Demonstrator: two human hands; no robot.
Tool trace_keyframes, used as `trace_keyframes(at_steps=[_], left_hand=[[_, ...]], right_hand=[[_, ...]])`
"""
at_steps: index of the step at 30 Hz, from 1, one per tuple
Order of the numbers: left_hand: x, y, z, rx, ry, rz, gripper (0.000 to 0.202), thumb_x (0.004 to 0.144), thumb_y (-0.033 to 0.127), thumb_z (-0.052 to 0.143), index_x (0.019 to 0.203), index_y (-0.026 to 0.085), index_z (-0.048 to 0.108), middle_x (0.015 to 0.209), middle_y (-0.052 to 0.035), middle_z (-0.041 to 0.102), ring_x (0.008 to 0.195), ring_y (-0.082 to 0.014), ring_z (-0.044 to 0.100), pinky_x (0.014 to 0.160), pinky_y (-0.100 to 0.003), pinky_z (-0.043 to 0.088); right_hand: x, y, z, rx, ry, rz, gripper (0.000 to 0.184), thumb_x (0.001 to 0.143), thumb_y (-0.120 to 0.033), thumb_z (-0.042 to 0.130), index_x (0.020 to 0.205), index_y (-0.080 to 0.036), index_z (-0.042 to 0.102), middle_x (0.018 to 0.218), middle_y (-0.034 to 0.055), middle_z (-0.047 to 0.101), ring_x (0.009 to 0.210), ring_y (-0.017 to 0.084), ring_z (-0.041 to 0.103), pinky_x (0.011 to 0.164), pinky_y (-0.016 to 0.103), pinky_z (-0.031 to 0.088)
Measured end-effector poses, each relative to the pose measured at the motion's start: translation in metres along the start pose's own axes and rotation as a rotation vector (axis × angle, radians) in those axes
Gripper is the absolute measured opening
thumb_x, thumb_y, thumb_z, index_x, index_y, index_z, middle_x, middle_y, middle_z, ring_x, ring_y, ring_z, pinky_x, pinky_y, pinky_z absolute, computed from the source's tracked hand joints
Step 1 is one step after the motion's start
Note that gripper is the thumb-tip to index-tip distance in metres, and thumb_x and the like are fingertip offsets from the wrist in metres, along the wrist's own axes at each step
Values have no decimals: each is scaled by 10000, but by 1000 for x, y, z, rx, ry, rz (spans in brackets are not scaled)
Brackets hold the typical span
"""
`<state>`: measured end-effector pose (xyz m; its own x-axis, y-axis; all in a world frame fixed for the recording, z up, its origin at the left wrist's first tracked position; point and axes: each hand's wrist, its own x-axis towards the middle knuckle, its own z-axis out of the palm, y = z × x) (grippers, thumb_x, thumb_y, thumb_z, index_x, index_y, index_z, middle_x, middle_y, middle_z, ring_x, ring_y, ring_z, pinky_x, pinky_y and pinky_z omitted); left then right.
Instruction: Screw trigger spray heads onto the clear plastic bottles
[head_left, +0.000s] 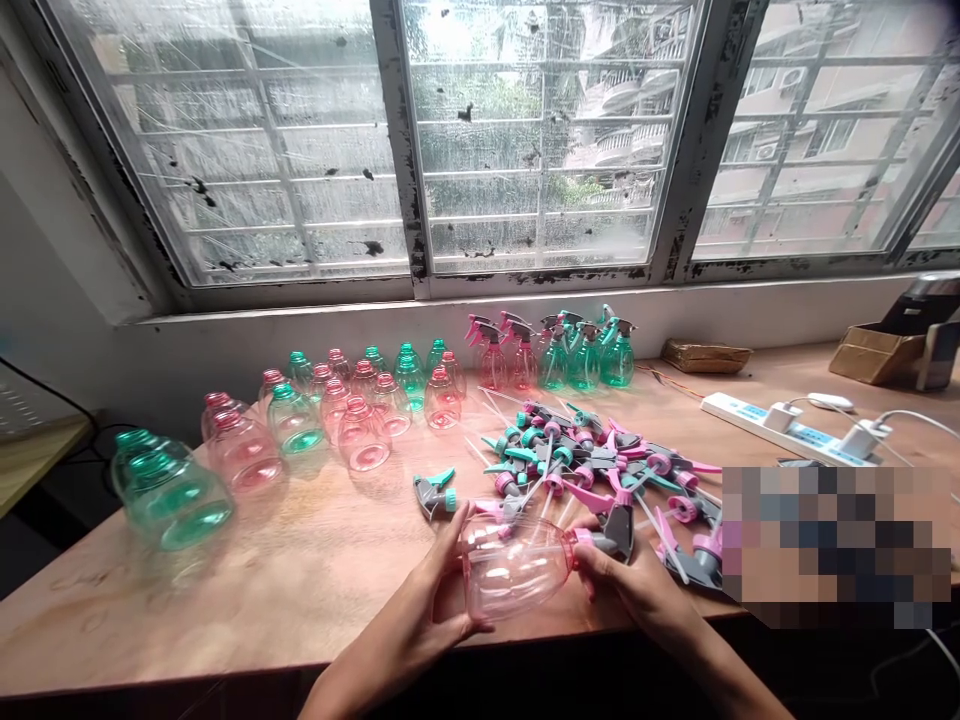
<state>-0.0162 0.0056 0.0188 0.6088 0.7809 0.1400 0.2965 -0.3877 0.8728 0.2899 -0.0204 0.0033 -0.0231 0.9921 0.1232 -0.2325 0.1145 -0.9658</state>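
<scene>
Fitting sprayer head (621, 525) onto pink bottle (517, 575), apparently, lower centre of frame; clamping bottle with left fingers (452, 537), collar (583, 538) with right fingers (606, 566). Probably needing collar twisted tight next, steadying bottle.

Head view, one: worn on head, facing forward and down over table (300, 575) to window (540, 150); left hand (441, 590), right hand (622, 575) close; pixelated patch (832, 540) at right, contents unclear.
</scene>
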Motion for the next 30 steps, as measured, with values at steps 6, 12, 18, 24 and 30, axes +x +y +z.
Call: trace_keyframes(at_steps=[6,12,18,24,30], left_hand=[[-1,7,0,-50,-30,-6,1060,958,206,733,1729,413,34,1818,5,210,1670,-342,166,1338,-541,207],[-4,10,-2,106,-40,-49,1044,946,229,754,1739,366,88,1830,4,113,1673,-383,77,1347,-566,74],[-2,5,-2,40,-40,21,964,1016,251,666,1736,383,39,1832,-3,123,1671,-356,143,1345,-551,162],[-3,3,-1,46,-40,13,1080,955,236,752,1730,413,20,1833,18,112,1679,-353,69,1349,-566,85],[-4,6,-2,106,-52,-29,1081,962,319,778,1743,336,32,1835,-24,71,1674,-386,75,1352,-562,90]], right_hand=[[0,6,-4,21,19,-1,462,827,-550,906,1014,-184,697,640,-21,720,544,151,617,583,280,463],[0,3,-2,17,14,-5,441,832,-543,903,1000,-185,706,631,-18,710,543,159,609,581,293,474],[0,2,-1,19,10,15,460,815,-564,911,979,-194,691,616,-22,695,525,156,605,555,280,488],[0,0,0,9,3,3,471,819,-575,903,962,-194,666,657,-14,706,530,149,594,553,291,514],[0,-2,1,-12,1,4,476,821,-582,896,968,-188,672,661,-16,697,514,140,582,541,279,483]])
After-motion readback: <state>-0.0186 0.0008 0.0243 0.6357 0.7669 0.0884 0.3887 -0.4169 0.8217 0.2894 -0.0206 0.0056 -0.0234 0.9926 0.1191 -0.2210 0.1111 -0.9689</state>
